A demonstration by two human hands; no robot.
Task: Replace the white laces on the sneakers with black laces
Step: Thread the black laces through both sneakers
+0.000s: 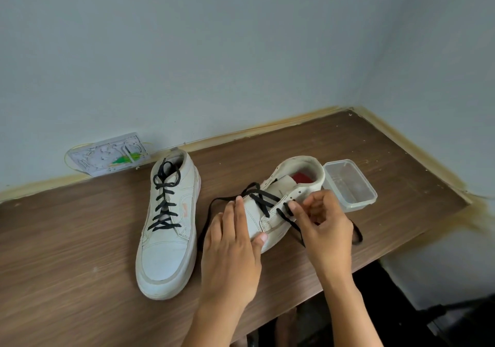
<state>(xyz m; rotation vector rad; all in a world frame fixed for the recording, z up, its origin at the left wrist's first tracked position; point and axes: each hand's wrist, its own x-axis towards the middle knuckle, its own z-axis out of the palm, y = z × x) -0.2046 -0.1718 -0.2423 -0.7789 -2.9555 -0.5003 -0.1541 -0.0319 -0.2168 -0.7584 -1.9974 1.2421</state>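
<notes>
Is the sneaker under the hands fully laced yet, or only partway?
Partway. The right sneaker has black lace crossing only its lower eyelets; the upper eyelets near the collar are bare.

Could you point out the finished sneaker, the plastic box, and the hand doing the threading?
Finished sneaker (163,261): head view, on its toe cap.
Plastic box (360,204): head view, on its near rim.
Right hand (325,226): head view, on its back.

One head-worn wide-angle camera looks forward and steeply down from close above a wooden table, which fills the lower half of the frame. The pale wall takes the upper half, its corner at upper right. No second view shares the scene.
</notes>
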